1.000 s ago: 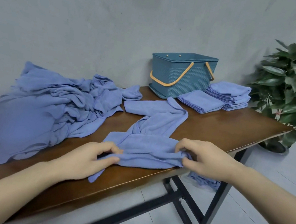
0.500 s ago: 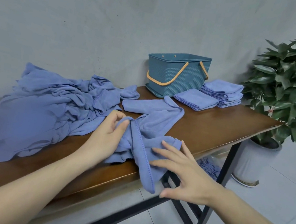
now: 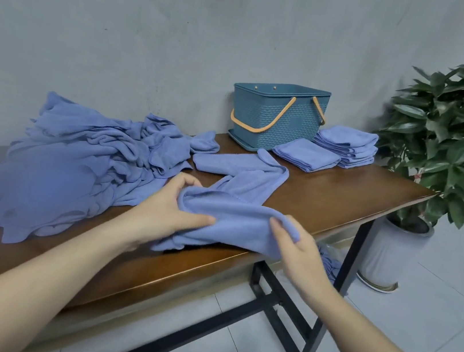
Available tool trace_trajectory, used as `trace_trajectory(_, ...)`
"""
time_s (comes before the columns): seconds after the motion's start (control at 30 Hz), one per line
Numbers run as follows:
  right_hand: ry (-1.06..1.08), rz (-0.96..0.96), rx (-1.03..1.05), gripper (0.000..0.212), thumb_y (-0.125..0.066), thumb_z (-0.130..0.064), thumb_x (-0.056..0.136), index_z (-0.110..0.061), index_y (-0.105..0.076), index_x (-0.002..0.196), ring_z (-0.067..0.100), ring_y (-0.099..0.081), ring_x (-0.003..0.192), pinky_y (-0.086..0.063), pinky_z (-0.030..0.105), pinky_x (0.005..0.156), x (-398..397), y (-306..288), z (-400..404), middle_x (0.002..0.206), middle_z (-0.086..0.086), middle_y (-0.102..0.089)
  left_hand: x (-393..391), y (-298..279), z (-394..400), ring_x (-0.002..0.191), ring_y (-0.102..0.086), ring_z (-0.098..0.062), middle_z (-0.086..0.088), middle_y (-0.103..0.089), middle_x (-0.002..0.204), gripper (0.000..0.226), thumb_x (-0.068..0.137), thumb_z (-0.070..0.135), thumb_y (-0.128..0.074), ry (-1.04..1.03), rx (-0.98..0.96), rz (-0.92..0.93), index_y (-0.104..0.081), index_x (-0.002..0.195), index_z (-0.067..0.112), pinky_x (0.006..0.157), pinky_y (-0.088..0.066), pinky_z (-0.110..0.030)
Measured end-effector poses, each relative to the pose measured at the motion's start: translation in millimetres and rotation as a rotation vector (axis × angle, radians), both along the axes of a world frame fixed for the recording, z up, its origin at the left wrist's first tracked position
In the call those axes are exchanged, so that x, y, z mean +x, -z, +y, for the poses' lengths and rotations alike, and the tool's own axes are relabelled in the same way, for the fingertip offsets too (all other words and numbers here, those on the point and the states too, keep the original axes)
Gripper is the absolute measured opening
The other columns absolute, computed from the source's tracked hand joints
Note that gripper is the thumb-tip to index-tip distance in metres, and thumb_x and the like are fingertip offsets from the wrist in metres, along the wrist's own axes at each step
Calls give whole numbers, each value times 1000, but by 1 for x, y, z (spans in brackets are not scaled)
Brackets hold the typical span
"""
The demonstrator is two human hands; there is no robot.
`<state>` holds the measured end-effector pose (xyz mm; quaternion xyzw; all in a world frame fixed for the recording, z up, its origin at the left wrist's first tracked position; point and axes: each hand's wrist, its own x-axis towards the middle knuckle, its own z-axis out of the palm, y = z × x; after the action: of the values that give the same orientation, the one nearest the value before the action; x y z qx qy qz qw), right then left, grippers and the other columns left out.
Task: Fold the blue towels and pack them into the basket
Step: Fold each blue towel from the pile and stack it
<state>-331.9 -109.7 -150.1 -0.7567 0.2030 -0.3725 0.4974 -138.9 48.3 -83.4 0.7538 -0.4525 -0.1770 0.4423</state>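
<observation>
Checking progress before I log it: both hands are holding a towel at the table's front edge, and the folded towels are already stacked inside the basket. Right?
Not quite. The head view shows the folded towels stacked on the table beside the basket, not inside it. The left hand and right hand do hold a towel at the front edge.

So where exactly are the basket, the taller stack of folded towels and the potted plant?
basket (image 3: 285, 123): head view, on its woven front wall.
taller stack of folded towels (image 3: 349, 136): head view, on the top towel.
potted plant (image 3: 455, 125): head view, on its leaves.
</observation>
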Motion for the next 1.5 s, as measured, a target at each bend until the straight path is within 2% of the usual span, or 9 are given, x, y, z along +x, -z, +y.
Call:
trace_trajectory(0.2,110,-149,192,17,-54,-27,103,-21,-70,101,6,-62,95,-48,30,87,-12,-19,-22,100,-6,-70,8,-3,13,81,-59,-11,1,-69,93,8,79,29,-65,77,104,-130,-66,84,35,75,-43,-29)
trace_trajectory(0.37,139,-227,230,23,-68,-43,87,-22,-69,99,30,-66,106,-55,53,83,-23,-29,-23,109,6,-70,7,-3,24,75,-61,-18,-8,-71,82,8,90,20,-71,146,-135,118,-67,89,27,74,-45,-33)
trace_trajectory(0.47,111,-227,191,13,-69,-26,94,-23,-65,106,20,-65,98,-54,40,78,-31,-31,-25,106,-4,-70,3,0,27,80,-62,-29,-27,-69,95,37,73,43,-84,198,-255,394,-67,103,29,70,-45,-36)
trace_trajectory(0.67,40,-79,-25,39,-52,-8,102,-40,-55,125,-9,-55,110,-44,9,90,-45,-42,-28,118,-37,-56,-5,-9,17,95,-71,-20,-7,-75,114,24,99,13,-56,33,-316,656,-75,110,22,84,-52,-35)
trace_trajectory(0.83,69,90,-74,39,-43,-2,101,-31,-68,107,-8,-56,106,-39,11,90,-37,-57,-46,108,-29,-63,6,-16,5,95,-70,-19,-11,-74,113,20,94,22,-64,18,-184,677,-76,107,13,90,-52,-33)
trace_trajectory(1.0,85,175,-104,42,-45,-3,95,-33,-73,85,3,-59,93,-41,21,86,-20,-75,-66,101,-16,-71,16,-21,-9,104,-70,-18,-2,-73,116,49,78,10,-77,162,-100,581,-67,124,23,88,-57,-30)
trace_trajectory(1.17,65,216,-159,31,-51,-19,75,-36,-68,94,19,-50,74,-41,35,72,1,-102,-94,100,19,-67,40,-21,-42,99,-72,-17,0,-76,106,19,100,15,-59,-56,-229,341,-73,109,24,85,-57,-33)
trace_trajectory(1.27,56,237,-165,39,-47,4,87,-33,-58,98,14,-40,55,-34,27,53,19,-108,-122,66,0,-51,56,-16,-63,90,-67,-18,-4,-74,103,20,104,21,-51,-95,-242,307,-70,106,24,79,-50,-33)
trace_trajectory(1.5,138,296,126,33,-71,-18,92,-26,-52,119,18,-62,71,-49,29,59,83,-106,-185,93,11,-67,101,-18,-117,74,-58,-16,-1,-62,82,12,101,23,-52,-270,-324,404,-55,94,14,64,-42,-29)
